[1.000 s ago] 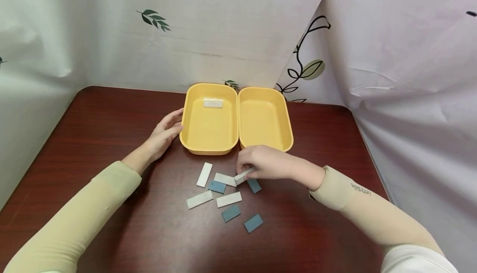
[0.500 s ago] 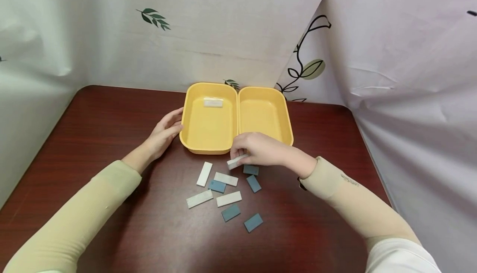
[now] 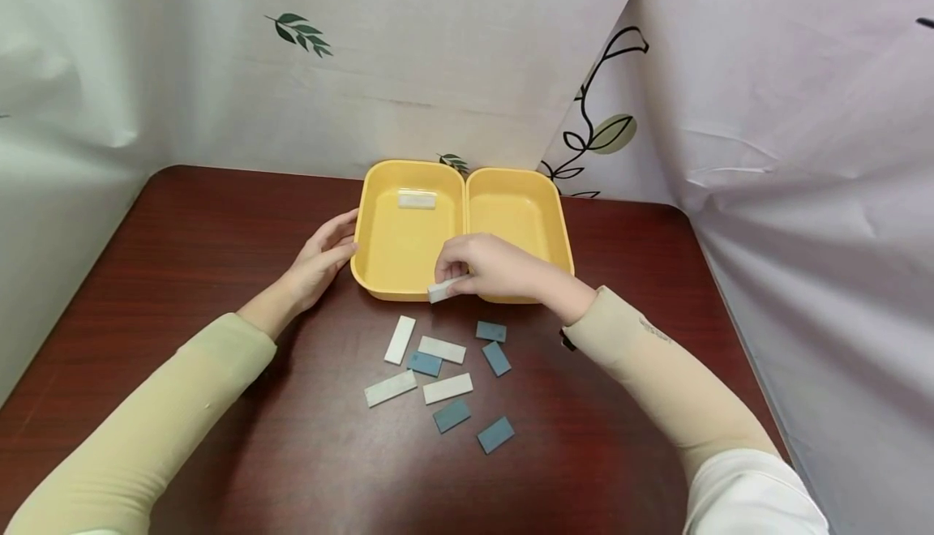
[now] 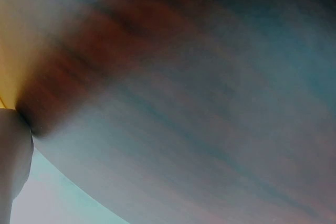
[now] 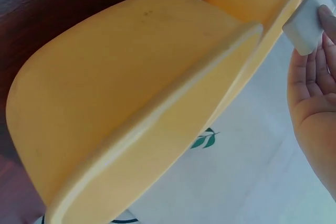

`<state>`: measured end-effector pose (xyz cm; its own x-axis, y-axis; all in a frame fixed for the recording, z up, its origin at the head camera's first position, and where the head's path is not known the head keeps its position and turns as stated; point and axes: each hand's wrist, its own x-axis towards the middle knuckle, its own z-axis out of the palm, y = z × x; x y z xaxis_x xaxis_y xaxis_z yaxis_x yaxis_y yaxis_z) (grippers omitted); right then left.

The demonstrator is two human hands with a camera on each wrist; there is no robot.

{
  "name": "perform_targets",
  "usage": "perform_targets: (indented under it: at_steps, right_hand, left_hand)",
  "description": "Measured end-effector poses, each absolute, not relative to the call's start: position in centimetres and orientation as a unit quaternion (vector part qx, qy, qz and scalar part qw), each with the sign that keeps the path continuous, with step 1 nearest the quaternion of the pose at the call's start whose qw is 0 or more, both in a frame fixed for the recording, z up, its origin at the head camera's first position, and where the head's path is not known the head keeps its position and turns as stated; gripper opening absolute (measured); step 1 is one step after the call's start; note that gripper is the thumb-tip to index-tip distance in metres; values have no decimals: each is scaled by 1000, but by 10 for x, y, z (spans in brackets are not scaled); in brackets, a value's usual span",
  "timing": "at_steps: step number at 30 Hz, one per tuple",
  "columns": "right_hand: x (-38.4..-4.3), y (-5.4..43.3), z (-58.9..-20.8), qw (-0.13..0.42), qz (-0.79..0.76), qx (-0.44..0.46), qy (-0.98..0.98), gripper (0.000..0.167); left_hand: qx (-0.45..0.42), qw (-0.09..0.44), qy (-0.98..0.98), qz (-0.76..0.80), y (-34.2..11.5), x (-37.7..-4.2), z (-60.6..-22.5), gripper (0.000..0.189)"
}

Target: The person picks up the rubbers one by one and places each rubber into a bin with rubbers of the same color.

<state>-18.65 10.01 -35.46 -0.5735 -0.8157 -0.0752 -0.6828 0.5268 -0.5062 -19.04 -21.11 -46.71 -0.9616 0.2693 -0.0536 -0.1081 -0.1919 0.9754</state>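
Observation:
Two yellow trays stand side by side: the left tray (image 3: pixel 409 255) has one white tile (image 3: pixel 417 199) inside, and the right tray (image 3: pixel 516 204) shows nothing in its visible part. My right hand (image 3: pixel 496 263) pinches another white tile (image 3: pixel 447 287) between thumb and fingers, above the left tray's near right rim; the right wrist view also shows this tile (image 5: pixel 304 24). My left hand (image 3: pixel 321 263) touches the left tray's outer left wall with fairly straight fingers. In the left wrist view, only a blurred finger (image 4: pixel 16 156) shows beside yellow.
Several white tiles (image 3: pixel 448 389) and several blue-grey tiles (image 3: pixel 496 435) lie loose on the dark red table (image 3: pixel 584 430) in front of the trays. One blue-grey tile (image 3: pixel 426 364) lies against a white one. A patterned white curtain (image 3: pixel 409 57) hangs behind.
My right hand has lifted the white tile off the loose pieces and carried it away and leftward to the left tray's rim, uncovering a blue-grey tile. The left hand stays in place.

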Motion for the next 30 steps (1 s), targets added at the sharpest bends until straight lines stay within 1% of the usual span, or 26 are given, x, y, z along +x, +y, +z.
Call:
perform_targets:
  at_steps: [19, 25, 30]
  right_hand:
    - [-229, 75, -361, 155, -252, -379, 877, 7]
    - [-244, 65, -366, 146, -277, -368, 876, 7]
    - [-255, 62, -370, 150, -299, -348, 876, 8]
  left_hand:
    - [68, 122, 624, 769, -210, -191, -465, 64]
    - [66, 121, 623, 770, -210, -190, -465, 64]
    - [65, 124, 625, 768, -210, -189, -465, 64]
